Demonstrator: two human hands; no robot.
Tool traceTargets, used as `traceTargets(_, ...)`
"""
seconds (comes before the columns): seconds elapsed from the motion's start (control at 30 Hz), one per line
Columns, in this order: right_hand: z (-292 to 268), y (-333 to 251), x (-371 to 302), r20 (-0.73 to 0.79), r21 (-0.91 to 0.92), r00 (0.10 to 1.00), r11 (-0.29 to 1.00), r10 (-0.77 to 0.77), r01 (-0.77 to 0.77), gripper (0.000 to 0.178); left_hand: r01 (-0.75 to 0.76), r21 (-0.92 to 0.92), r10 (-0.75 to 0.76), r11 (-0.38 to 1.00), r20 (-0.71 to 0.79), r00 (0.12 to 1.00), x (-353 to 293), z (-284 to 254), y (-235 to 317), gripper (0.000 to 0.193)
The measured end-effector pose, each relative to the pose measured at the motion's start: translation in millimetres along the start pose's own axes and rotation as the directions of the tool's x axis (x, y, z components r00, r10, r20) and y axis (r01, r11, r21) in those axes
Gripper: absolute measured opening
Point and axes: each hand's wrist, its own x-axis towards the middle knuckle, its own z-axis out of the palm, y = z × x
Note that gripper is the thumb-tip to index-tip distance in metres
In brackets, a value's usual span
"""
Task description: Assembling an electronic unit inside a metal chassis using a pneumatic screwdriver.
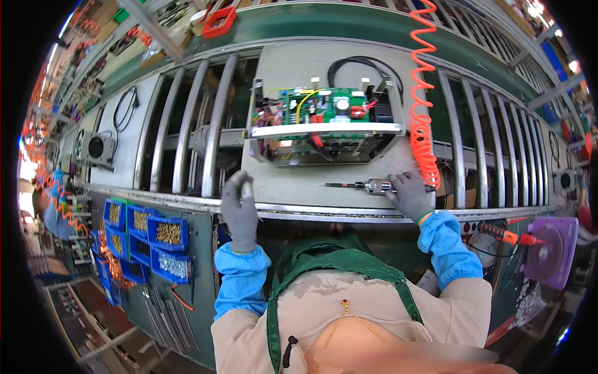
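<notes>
My right hand (411, 194), in a grey glove, is wrapped around an air screwdriver (377, 186). The tool lies level just above the pale board (293, 181), its dark bit pointing left. My left hand (240, 209), also gloved, is raised at the board's near left edge with thumb and fingertips drawn together; whatever they may pinch is too small to make out. Beyond both hands stands an open metal-framed electronic unit (324, 129). Its green circuit board (339, 103) carries a yellow wire, red parts and a round capacitor. A black cable (364, 60) loops behind it.
An orange coiled hose (423, 137) hangs down to the screwdriver. Metal rollers (218, 124) flank the board. Blue bins (168, 234) of small screws sit at left, near metal strips (165, 318). A purple fan (551, 252) stands at right. A person (55, 206) is at the far left.
</notes>
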Motion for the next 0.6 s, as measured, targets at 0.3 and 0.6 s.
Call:
traceTargets(0.3, 0.5, -36.9, 34.3, 0.514, 0.082, 0.846, 0.974, 0.141, -0.212, 0.046, -0.173, 0.488, -0.19, 0.856, 0.607, 0.771, -90.3, -34.3, -69.5, 0.029)
traceTargets(0.6, 20.5, -92.3, -18.5, 0.832, 0.454, 0.511, -0.263, -0.216, -0.851, 0.049, 0.257, 0.465, 0.048, 0.847, -0.549, 0.835, -67.9, -225.0, -105.6, 0.021)
